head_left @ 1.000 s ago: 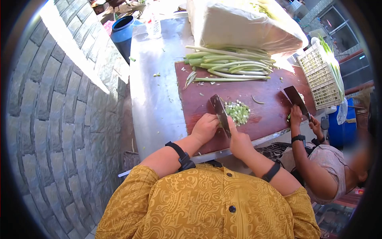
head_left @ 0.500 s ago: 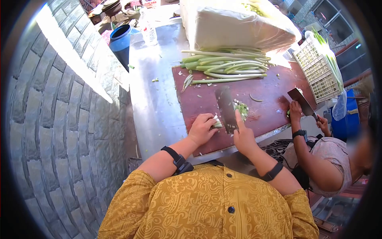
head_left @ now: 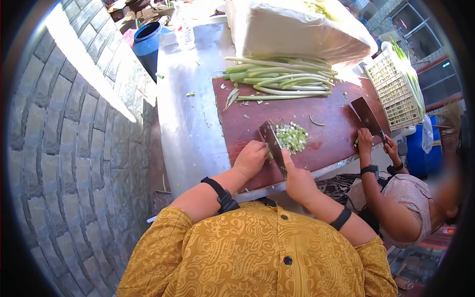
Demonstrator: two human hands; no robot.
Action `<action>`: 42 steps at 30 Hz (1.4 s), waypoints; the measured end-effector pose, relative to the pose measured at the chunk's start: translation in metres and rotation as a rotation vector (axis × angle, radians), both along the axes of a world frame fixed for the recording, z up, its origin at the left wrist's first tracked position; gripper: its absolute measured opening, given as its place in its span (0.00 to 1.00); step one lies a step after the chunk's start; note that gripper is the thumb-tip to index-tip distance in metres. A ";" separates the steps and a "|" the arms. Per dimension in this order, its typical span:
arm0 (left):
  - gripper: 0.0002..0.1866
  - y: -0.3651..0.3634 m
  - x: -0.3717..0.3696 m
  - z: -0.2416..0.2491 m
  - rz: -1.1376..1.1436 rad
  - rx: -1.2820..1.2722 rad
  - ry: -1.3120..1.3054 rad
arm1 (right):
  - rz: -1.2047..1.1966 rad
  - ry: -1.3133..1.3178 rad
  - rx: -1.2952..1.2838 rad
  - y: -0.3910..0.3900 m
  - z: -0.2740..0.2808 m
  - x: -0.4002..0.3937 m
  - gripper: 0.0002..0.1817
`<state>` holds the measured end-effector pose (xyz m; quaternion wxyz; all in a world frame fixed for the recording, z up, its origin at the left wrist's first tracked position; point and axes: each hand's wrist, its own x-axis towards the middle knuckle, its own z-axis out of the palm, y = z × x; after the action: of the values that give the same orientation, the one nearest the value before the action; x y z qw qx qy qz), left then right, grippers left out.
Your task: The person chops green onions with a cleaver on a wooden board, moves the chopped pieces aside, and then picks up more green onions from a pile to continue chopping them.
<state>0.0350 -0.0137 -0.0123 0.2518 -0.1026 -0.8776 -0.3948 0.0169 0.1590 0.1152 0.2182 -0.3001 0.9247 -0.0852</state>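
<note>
My right hand point(head_left: 298, 180) grips a cleaver point(head_left: 272, 148), its broad blade standing on edge over the red-brown cutting board point(head_left: 341, 119). Left of the blade, my left hand point(head_left: 251, 159) is closed with curled fingers around green onion stalks point(head_left: 269, 155); only a little green shows beside the blade. A pile of chopped green onion point(head_left: 293, 137) lies against the blade's right side. Farther back on the board rests a bundle of whole green onions point(head_left: 282, 76), with a few loose scraps around it.
A co-worker point(head_left: 403, 198) at the right holds another cleaver point(head_left: 367, 116) over the same board. Behind stand a large white wrapped block point(head_left: 297, 37) and a white plastic crate point(head_left: 393, 94). A clear bottle point(head_left: 184, 32) is on the metal table point(head_left: 190, 128); a brick wall point(head_left: 74, 163) rises at left.
My cleaver has come left, close to my left hand, and is sharper in view. More of the chopped pile shows now. The co-worker's cleaver has shifted slightly left.
</note>
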 end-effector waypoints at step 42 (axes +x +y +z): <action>0.07 -0.007 0.006 -0.007 -0.062 0.001 0.012 | -0.058 0.083 -0.235 -0.024 -0.048 -0.019 0.43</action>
<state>0.0408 -0.0206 -0.0193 0.2446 -0.1319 -0.8723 -0.4024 -0.0019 0.1352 0.0670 0.1405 -0.2999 0.9248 -0.1870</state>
